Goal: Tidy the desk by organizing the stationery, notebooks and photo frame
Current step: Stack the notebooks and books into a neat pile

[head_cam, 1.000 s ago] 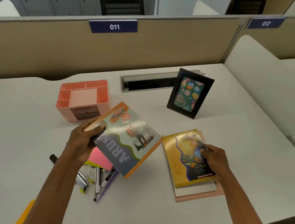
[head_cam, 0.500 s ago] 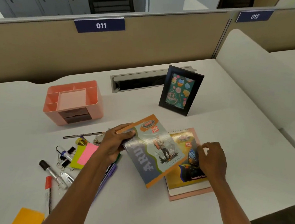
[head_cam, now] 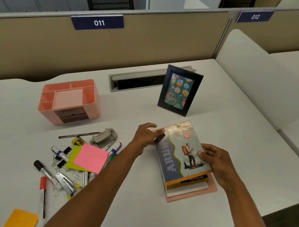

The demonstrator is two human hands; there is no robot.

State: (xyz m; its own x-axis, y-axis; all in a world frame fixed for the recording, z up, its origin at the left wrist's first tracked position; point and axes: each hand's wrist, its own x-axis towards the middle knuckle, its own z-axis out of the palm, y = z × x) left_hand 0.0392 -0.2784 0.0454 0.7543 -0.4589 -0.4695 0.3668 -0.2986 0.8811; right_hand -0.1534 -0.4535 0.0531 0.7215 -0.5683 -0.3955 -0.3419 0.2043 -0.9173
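Here my left hand (head_cam: pixel 146 135) pinches the far-left corner of the glossy notebook with the hiker on its cover (head_cam: pixel 181 152), thumb on top and fingers curled at the edge, while my right hand (head_cam: pixel 216 163) grasps its right edge, thumb pressed on the cover. The notebook lies on top of a stack of notebooks (head_cam: pixel 193 187) on the white desk (head_cam: pixel 137 211), a yellow one, a white one and a pink one showing beneath it; whether it rests fully flat I cannot quite tell. Just beyond the stack, the black photo frame with the birthday card (head_cam: pixel 180 90) stands upright. Well to the left sits the pink plastic desk organiser (head_cam: pixel 69 100), and near it a loose heap of stationery: a pink sticky-note pad (head_cam: pixel 90 158) over a yellow-green one, pens, markers, binder clips, a metal stapler (head_cam: pixel 65 183) and a grey hole punch (head_cam: pixel 104 137). An orange sticky pad (head_cam: pixel 21 219) lies at the desk's near edge.
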